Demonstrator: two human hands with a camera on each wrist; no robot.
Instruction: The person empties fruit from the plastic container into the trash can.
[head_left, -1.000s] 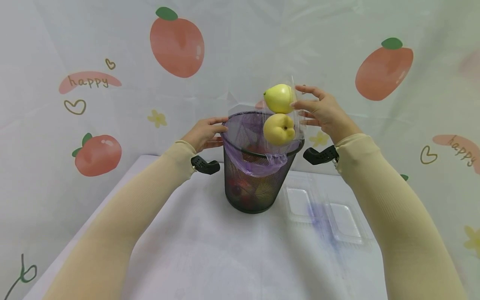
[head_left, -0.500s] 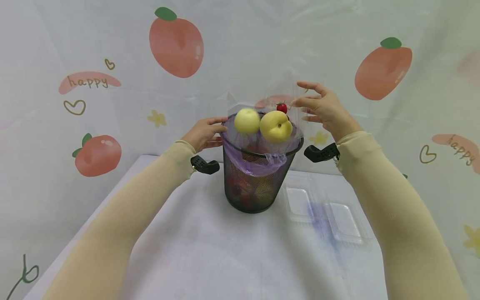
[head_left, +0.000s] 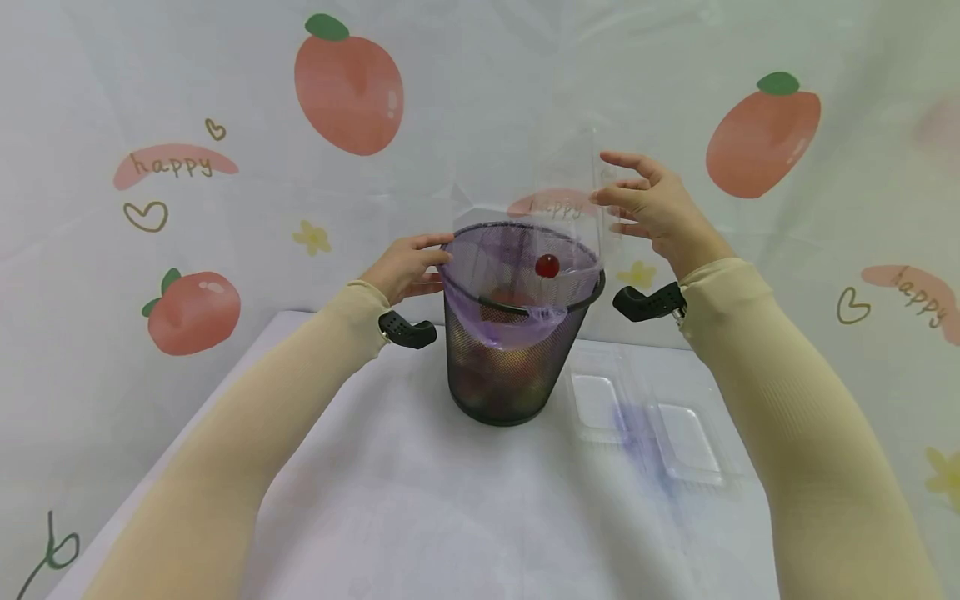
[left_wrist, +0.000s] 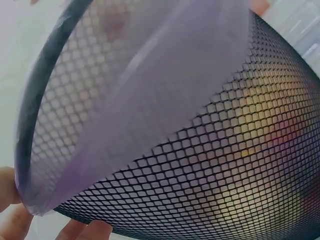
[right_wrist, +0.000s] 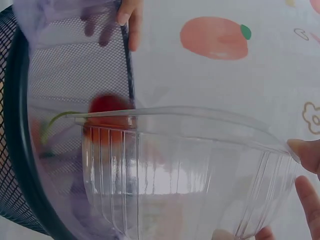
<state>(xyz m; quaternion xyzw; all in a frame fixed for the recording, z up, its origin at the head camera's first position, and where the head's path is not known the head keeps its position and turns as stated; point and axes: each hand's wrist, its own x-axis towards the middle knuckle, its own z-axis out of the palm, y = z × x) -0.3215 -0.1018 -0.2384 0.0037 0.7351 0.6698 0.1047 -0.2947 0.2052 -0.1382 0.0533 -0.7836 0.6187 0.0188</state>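
A black mesh wastebasket (head_left: 487,375) stands on the table, lined with a purple plastic bag (head_left: 517,333) folded over its rim. My left hand (head_left: 408,268) holds the rim at its left side, fingers outside the mesh. Above the basket's right side, my right hand (head_left: 660,208) grips a clear plastic container (right_wrist: 175,170) tipped on its side, opening toward the basket. One small red round fruit (head_left: 547,266) is at the basket's mouth; it looks blurred in the right wrist view. Yellow and red fruit (left_wrist: 257,120) shows dimly through the mesh.
Two clear plastic trays (head_left: 596,408) lie flat on the white table (head_left: 450,517), right of the basket. Some blue-purple colour shows between them. A white cloth backdrop (head_left: 465,83) with printed fruit stands close behind the basket.
Two large yellow fruits have tumbled from the container into the basket, followed by small red fruit. My right hand has risen slightly and shifted right with the container. The left hand stays put.
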